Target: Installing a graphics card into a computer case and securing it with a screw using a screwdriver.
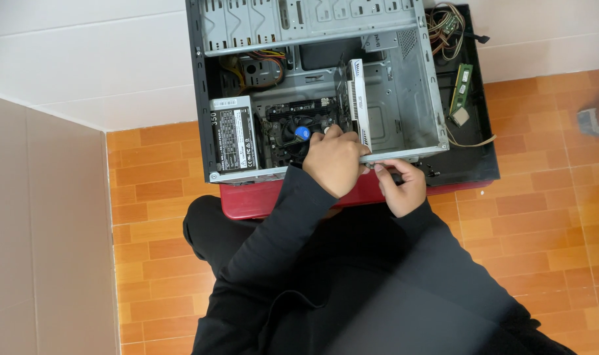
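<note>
We see long black sleeves reaching to both wrists, plain and unmarked. The left hand [335, 161] and right hand [401, 187] are bare (no gloves, rings or watch showing). Dark trousers cover the legs.

A person in dark sleeves sits on an orange tile floor, over an open grey computer case [414, 98] that lies on a low red stand [247, 200]. The left hand [335, 161] reaches inside, by the fan with a blue middle [302, 132] and a white card [356, 98] standing on edge. The right hand [401, 187] rests at the case's near edge, maybe holding something small. A green memory stick [464, 89] lies beside the case
</note>
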